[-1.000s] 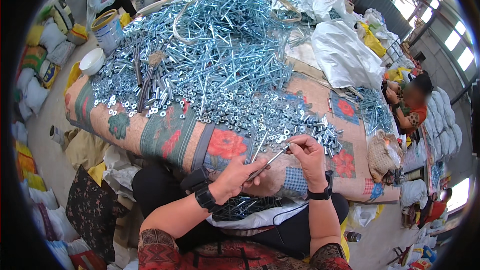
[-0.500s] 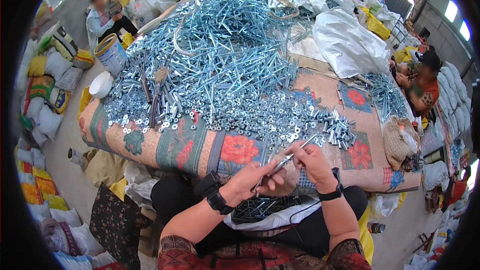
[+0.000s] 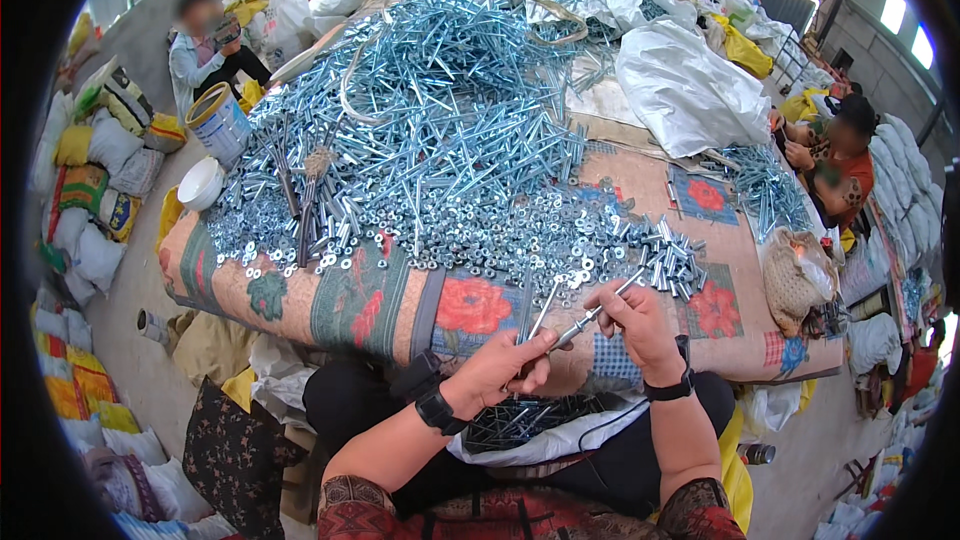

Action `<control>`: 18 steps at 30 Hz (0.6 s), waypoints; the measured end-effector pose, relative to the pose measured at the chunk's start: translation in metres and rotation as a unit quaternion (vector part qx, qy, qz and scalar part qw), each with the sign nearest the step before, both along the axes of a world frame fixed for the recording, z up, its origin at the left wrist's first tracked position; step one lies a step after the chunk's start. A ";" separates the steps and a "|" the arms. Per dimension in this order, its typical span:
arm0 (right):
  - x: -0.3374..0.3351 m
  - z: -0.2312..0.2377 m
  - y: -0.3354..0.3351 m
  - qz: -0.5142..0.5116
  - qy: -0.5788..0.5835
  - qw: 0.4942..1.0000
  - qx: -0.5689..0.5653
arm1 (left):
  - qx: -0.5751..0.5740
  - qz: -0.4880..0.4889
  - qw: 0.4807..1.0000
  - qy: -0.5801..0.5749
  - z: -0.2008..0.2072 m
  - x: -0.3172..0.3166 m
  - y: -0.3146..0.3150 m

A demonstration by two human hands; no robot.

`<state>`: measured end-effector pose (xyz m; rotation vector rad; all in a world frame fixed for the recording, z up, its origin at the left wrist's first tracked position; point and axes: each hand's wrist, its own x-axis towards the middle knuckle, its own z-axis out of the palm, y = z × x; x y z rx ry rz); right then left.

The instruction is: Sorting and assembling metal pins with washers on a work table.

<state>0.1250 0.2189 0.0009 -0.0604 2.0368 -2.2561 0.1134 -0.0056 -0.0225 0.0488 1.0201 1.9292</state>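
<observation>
At the left of the frame, we see a white bowl (image 3: 201,186) beside a heap of metal parts (image 3: 455,130). At lower centre, the left hand (image 3: 507,366) grips a slim rod (image 3: 543,310) and a thicker metal rod (image 3: 577,328), which slants up rightward. There the right hand (image 3: 638,332) pinches it, short of its tip. We judge it stiff, light, slippery, best held mid-shaft.

Here I've got a silvery metal rod (image 3: 580,326), thicker low down, slanting up rightward between my hands (image 3: 508,364), a second slim rod (image 3: 544,310) jutting up to its left.
</observation>
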 end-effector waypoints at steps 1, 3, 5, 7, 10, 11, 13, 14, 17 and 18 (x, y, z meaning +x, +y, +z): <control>0.000 -0.003 -0.002 0.000 0.000 1.000 0.000 | 0.000 0.000 1.000 0.000 -0.003 0.000 0.000; -0.003 -0.008 -0.010 -0.055 0.028 0.997 0.037 | -0.016 0.025 0.999 0.017 -0.009 0.000 0.001; -0.004 -0.004 -0.021 -0.076 0.023 0.997 0.000 | -0.047 0.052 0.997 0.044 -0.009 0.001 0.003; -0.005 -0.005 -0.016 -0.096 0.019 0.994 -0.037 | -0.077 0.079 0.991 0.071 -0.007 0.005 0.007; -0.008 -0.006 0.000 -0.054 -0.081 0.981 0.170 | -0.131 0.141 0.968 0.163 -0.004 0.009 0.006; -0.008 -0.006 -0.002 -0.053 -0.080 0.981 0.170 | -0.134 0.149 0.965 0.169 -0.003 0.008 0.006; -0.007 -0.008 -0.010 -0.099 0.036 0.976 0.190 | -0.138 0.158 0.962 0.177 -0.002 0.009 0.007; -0.009 -0.009 -0.013 -0.097 0.039 0.976 0.189 | -0.137 0.150 0.963 0.179 -0.003 0.009 0.007; -0.009 -0.016 -0.009 -0.106 0.069 0.992 -0.016 | -0.130 0.143 0.963 0.188 -0.005 0.010 0.007; -0.009 -0.018 0.004 -0.075 -0.022 0.992 0.099 | -0.126 0.142 0.963 0.192 -0.006 0.010 0.006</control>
